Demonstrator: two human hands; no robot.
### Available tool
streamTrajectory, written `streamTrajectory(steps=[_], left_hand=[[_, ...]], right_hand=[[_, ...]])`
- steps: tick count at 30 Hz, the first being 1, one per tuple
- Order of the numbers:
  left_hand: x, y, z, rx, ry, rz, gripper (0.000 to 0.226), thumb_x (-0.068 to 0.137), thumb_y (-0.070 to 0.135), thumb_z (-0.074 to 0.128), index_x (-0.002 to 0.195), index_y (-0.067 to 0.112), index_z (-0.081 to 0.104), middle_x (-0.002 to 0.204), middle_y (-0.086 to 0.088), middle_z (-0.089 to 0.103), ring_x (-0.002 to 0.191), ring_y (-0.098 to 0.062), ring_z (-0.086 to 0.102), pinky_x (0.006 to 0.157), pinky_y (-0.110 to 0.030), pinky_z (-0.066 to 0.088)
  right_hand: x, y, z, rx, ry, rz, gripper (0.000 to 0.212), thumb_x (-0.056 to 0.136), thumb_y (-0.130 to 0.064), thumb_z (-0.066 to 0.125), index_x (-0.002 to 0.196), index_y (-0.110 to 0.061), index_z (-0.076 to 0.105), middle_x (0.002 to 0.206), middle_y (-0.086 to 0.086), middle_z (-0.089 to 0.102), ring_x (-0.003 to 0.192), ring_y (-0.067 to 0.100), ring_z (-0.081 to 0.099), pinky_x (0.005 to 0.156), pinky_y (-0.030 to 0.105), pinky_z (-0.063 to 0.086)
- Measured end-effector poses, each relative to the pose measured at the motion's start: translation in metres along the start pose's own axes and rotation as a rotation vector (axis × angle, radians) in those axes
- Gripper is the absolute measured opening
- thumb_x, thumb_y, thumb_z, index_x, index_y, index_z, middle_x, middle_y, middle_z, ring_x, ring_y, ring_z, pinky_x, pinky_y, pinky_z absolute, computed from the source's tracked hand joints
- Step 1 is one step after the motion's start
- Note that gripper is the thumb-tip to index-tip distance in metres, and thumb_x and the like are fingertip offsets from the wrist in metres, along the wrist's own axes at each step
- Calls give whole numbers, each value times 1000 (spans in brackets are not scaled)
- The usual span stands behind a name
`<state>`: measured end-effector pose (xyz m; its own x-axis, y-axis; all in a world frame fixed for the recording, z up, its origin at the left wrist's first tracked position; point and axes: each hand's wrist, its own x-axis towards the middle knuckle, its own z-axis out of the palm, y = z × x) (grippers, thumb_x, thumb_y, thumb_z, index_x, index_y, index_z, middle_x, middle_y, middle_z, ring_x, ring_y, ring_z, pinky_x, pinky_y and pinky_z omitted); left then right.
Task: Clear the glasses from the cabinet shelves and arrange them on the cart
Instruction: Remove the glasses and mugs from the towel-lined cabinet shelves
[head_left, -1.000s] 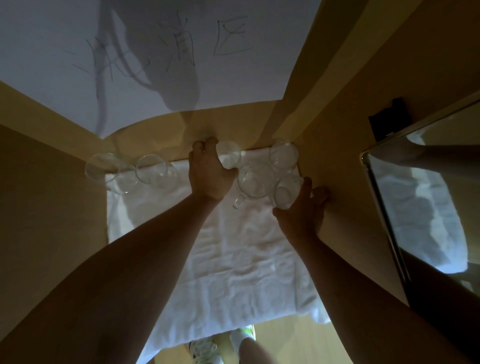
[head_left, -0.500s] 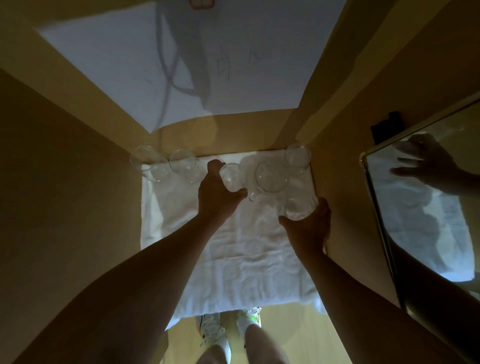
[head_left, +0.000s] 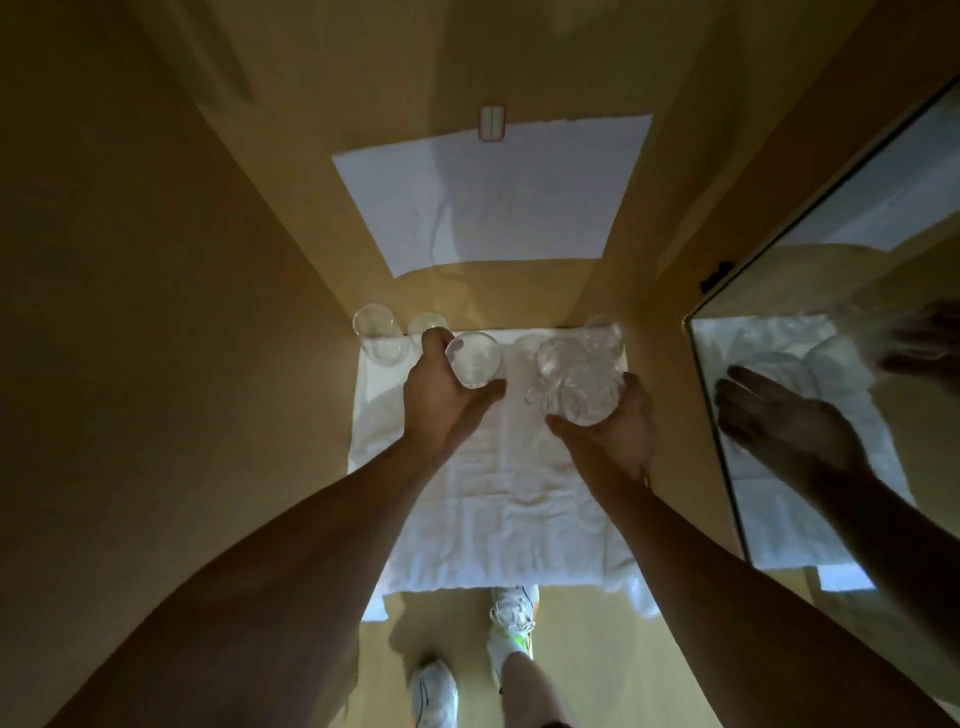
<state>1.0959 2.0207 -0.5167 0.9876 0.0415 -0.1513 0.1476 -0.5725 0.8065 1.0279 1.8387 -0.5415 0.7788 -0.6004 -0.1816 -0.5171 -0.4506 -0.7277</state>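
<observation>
Both glasses have come up and toward you off the white towel-lined shelf (head_left: 498, 499): your left hand (head_left: 441, 400) grips a clear round tumbler (head_left: 474, 359), your right hand (head_left: 618, 431) cradles a clear handled glass (head_left: 579, 395), so next comes carrying them to the cart.

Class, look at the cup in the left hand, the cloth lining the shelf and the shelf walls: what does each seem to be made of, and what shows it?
Cup in the left hand: clear, glossy, probably glass; the cloth shows through it. Cloth: white, matte, wrinkled, likely a towel. Shelf walls: smooth tan board, perhaps laminated wood; no grain is visible.
</observation>
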Motion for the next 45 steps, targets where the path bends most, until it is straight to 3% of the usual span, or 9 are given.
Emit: streamTrajectory(steps=[4, 8, 13, 17, 24, 28, 34, 39, 45], left_hand=[[-31, 18, -35, 0, 46, 48, 70, 61, 40, 86, 110, 28, 38, 102, 14, 57, 91, -20, 62, 75, -29, 44], [-78, 38, -80, -73, 101, 99, 66, 63, 32, 88, 107, 28, 39, 103, 7, 60, 92, -26, 64, 77, -35, 52], [-143, 71, -140, -95, 164, 203, 67, 65, 38, 87, 116, 25, 46, 111, 9, 63, 96, -19, 62, 75, -28, 44], [-190, 102, -178, -162, 220, 240, 65, 65, 33, 87, 115, 24, 47, 99, 11, 58, 92, -19, 61, 72, -26, 41], [-260, 144, -219, -288, 251, 285, 74, 55, 48, 78, 118, 24, 48, 107, 7, 61, 101, -17, 61, 88, -37, 51], [-291, 169, -227, -369, 267, 354, 79, 60, 51, 76, 128, 20, 49, 110, 5, 61, 104, -14, 61, 93, -38, 51], [-354, 208, -217, -423, 224, 457, 70, 64, 56, 75, 123, 37, 44, 108, 16, 56, 106, -4, 58, 93, -30, 48], [-421, 239, -188, -376, 228, 518, 72, 65, 60, 75, 125, 33, 47, 105, 16, 56, 104, -8, 58, 93, -34, 50], [-500, 284, -135, -354, 201, 525, 82, 62, 72, 68, 130, 33, 46, 111, 15, 57, 107, -11, 55, 78, -19, 42]], right_hand=[[-30, -27, -28, -7, -34, -69, 104, 58, -50, 91, 144, -23, 39, 139, 3, 51, 122, 22, 55, 99, 39, 50], [-73, -57, -62, -42, -33, -169, 103, 58, -49, 93, 143, -17, 45, 134, 4, 58, 121, 24, 58, 100, 41, 51], [-150, -93, -118, -59, 78, -287, 104, 52, -50, 94, 139, -15, 49, 132, 7, 60, 120, 29, 57, 99, 42, 50], [-206, -116, -160, -1, 105, -329, 101, 56, -55, 91, 140, -22, 47, 134, 3, 58, 123, 26, 55, 100, 42, 49], [-280, -139, -222, 109, 149, -377, 101, 52, -54, 88, 137, -29, 41, 119, -3, 62, 113, 25, 60, 90, 38, 51], [-308, -144, -258, 134, 164, -431, 115, 51, -59, 85, 150, -31, 32, 134, 0, 59, 125, 24, 54, 102, 45, 48], [-344, -129, -317, 173, 212, -480, 116, 48, -67, 84, 146, -42, 28, 130, -8, 61, 122, 17, 56, 101, 43, 50], [-368, -84, -381, 227, 232, -462, 113, 45, -67, 84, 141, -47, 28, 123, -12, 63, 115, 16, 59, 97, 42, 52], [-392, -19, -462, 226, 256, -455, 109, 47, -68, 80, 140, -49, 27, 120, -11, 56, 114, 14, 49, 91, 35, 41]])
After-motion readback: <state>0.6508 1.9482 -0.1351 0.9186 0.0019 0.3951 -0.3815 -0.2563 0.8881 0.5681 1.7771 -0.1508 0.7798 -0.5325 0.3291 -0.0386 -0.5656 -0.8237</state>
